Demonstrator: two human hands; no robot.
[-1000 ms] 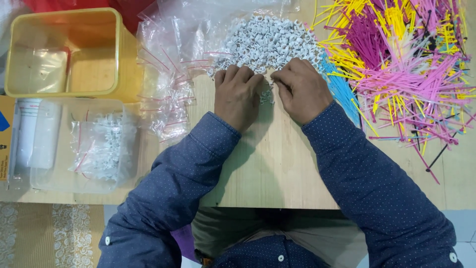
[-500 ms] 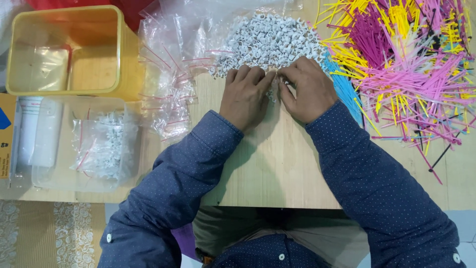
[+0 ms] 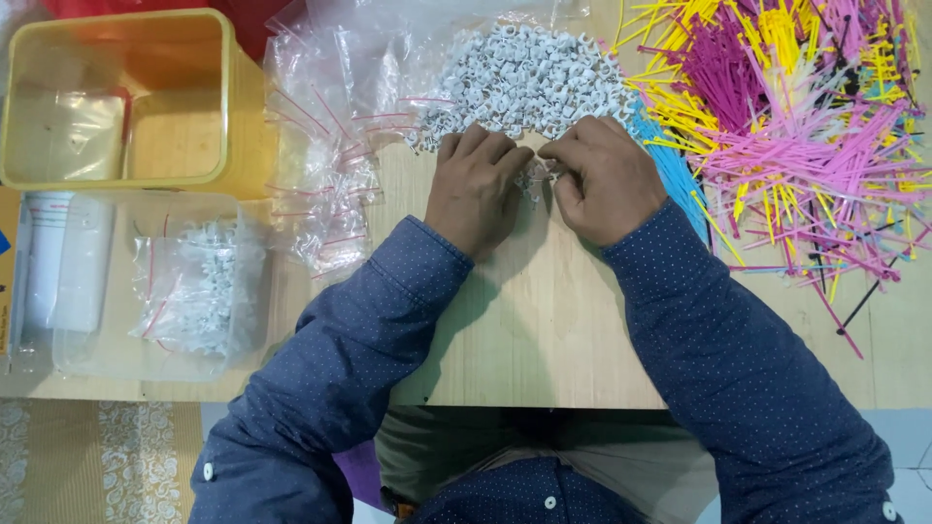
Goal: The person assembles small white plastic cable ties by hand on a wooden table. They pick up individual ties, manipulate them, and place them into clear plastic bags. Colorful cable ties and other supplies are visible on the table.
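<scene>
Clips point(image 3: 524, 73), small and white, lie heaped at the far middle of the table point(image 3: 544, 330), spilling from a clear bag. Both hands rest palm down at the heap's near edge, knuckles toward the camera. Left hand point(image 3: 476, 189) has its fingers curled together on a few loose clips; right hand point(image 3: 602, 180) pinches its fingertips at the same small cluster, just beside the left. What exactly each grips, I cannot tell. Ties point(image 3: 786, 126) in pink and yellow sprawl to the right. Small bags point(image 3: 320, 165) lie left of the heap, beside a yellow bin point(image 3: 228, 107) and a clear tub point(image 3: 252, 291).
</scene>
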